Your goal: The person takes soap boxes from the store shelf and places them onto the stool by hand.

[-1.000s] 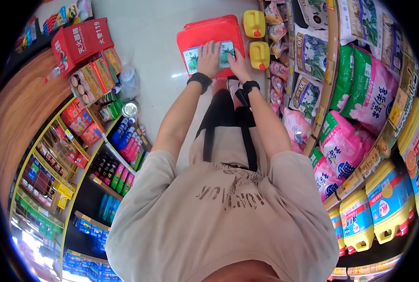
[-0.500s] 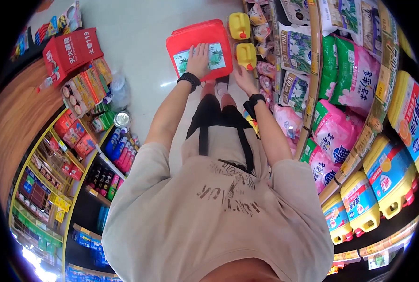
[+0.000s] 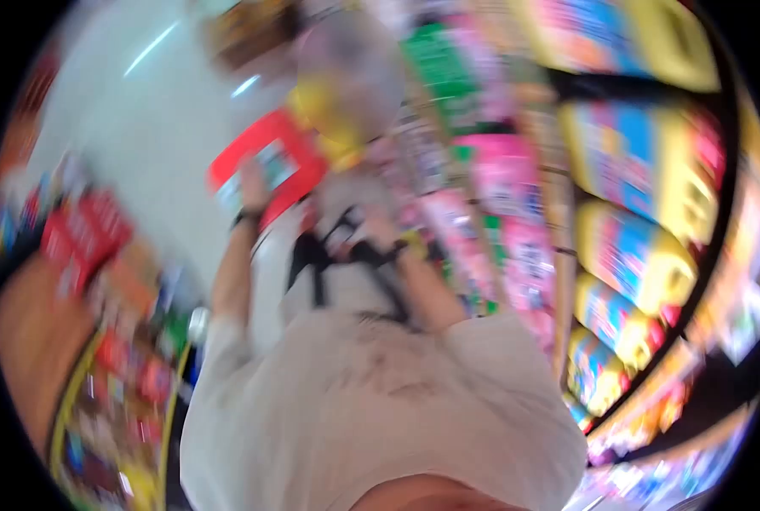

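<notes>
Strong blur smears this head view. My left hand [image 3: 255, 183] lies over a red object with rounded corners [image 3: 303, 157], its fingers seemingly stretched flat across a pale picture panel on top. Whether the red object is a stool or a box I cannot tell. My right hand [image 3: 378, 226] is low in front of my body, near dark straps and the shelf on the right; its fingers are smeared, and nothing in it can be made out. Beyond the red object stand yellow jugs [image 3: 316, 106], partly washed out.
Shelves on the right hold pink packs [image 3: 503, 170] and large yellow bottles with blue labels [image 3: 627, 153]. Pale floor [image 3: 150, 111] stretches ahead on the left. A red box [image 3: 86, 234] and a yellow-edged shelf [image 3: 69, 375] stand at the left.
The view has swung, and the red object now appears further left and tilted, with my left hand still on it. My right hand has drawn back from the yellow jugs toward my body.
</notes>
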Demonstrator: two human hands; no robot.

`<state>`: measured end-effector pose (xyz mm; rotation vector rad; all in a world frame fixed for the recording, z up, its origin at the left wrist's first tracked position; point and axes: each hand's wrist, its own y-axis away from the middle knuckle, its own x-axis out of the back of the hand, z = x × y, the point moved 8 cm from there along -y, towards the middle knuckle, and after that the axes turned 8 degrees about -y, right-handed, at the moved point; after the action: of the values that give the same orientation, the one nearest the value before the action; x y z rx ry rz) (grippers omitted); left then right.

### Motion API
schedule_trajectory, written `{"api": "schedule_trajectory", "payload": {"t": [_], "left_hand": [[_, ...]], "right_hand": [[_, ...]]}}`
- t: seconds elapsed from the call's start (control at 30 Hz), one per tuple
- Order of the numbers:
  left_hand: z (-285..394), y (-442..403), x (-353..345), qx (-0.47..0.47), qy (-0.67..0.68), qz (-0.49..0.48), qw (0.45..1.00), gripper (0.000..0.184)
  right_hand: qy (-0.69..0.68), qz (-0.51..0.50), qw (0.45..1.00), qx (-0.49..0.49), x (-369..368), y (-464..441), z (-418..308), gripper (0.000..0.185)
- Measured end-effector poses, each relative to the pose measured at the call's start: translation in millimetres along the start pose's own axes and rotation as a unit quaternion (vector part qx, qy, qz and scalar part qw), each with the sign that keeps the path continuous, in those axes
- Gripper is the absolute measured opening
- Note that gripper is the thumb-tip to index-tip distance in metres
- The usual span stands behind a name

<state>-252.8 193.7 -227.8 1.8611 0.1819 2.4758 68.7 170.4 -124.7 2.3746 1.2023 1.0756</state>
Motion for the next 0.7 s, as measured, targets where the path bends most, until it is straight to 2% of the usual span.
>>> {"api": "schedule_trajectory", "payload": {"t": [0.03,0.07,0.1,0.13,0.17,0.2,0.23,0.27,0.3,0.33,0.37,0.4,0.43,0.47,0.5,0.57,0.63,0.67,0.7], "left_hand": [[11.8,-3.9,4.5,0.007,-0.006,-0.053,0.999,0.099],[27.9,-9.0,26.8,0.014,0.035,-0.02,0.999,0.096],[55.5,-11.2,57.3,-0.017,0.047,-0.007,0.999,0.094],[72.9,-9.3,78.1,-0.063,0.083,0.094,0.99,0.091],[96.3,-11.0,100.9,-0.028,0.131,0.044,0.99,0.087],[117.1,-6.9,104.9,-0.046,0.146,0.019,0.988,0.084],[147.4,-0.6,124.1,-0.098,0.17,0.015,0.98,0.083],[160.1,9.1,113.8,-0.157,0.2,0.03,0.967,0.076],[184.9,15.6,118.6,-0.147,0.228,-0.024,0.962,0.065],[217.1,24.6,131.3,-0.219,0.181,0.006,0.959,0.058],[257.4,29.7,158.1,-0.249,0.236,-0.056,0.938,0.056],[284.9,34.4,180.8,-0.269,0.259,-0.065,0.925,0.052],[320.0,39.0,211.4,-0.29,0.264,-0.104,0.914,0.049],[351.3,41.6,234.8,-0.347,0.233,-0.091,0.904,0.05],[378.1,44.8,256.8,-0.361,0.225,-0.125,0.897,0.05],[440.2,59.7,334.5,-0.454,0.179,-0.073,0.87,0.049],[480.2,70.6,390.6,-0.511,0.206,-0.043,0.834,0.048],[497.0,76.1,417.3,-0.538,0.217,-0.028,0.814,0.047],[513.1,81.2,445.2,-0.562,0.209,-0.001,0.801,0.046]], "right_hand": [[-0.03,0.017,0.999,-0.014,-9.8,2.4,13.3,0.058],[-0.123,0.053,0.989,-0.059,-15.3,0.3,32.6,0.044],[-0.227,0.091,0.964,-0.105,-11.5,-0.4,54.3,0.032],[-0.309,0.105,0.935,-0.141,-13.2,7.8,69.5,0.025],[-0.252,0.16,0.947,-0.123,9.9,27.1,49.3,0.026],[-0.268,0.169,0.945,-0.086,14.3,36.7,42.4,0.026],[-0.278,0.168,0.945,-0.04,26.1,37.0,36.2,0.026],[-0.27,0.173,0.947,-0.015,48.9,49.8,19.2,0.026],[-0.262,0.176,0.949,0.011,73.2,75.2,-11.0,0.025],[-0.267,0.158,0.95,0.03,89.3,91.0,-25.2,0.025],[-0.268,0.138,0.952,0.051,104.0,108.0,-38.6,0.025],[-0.286,0.171,0.939,0.089,133.0,134.4,-64.0,0.026],[-0.306,0.197,0.922,0.127,158.4,162.6,-83.4,0.027],[-0.296,0.176,0.93,0.125,177.1,185.3,-94.1,0.03],[-0.286,0.152,0.938,0.122,195.5,208.4,-100.4,0.036],[-0.229,0.211,0.93,0.194,237.2,257.5,-118.2,0.036],[-0.215,0.223,0.927,0.211,265.0,299.5,-124.8,0.04],[-0.274,0.209,0.923,0.17,282.1,334.1,-148.6,0.039],[-0.242,0.229,0.923,0.193,296.0,358.7,-163.3,0.038]]}}
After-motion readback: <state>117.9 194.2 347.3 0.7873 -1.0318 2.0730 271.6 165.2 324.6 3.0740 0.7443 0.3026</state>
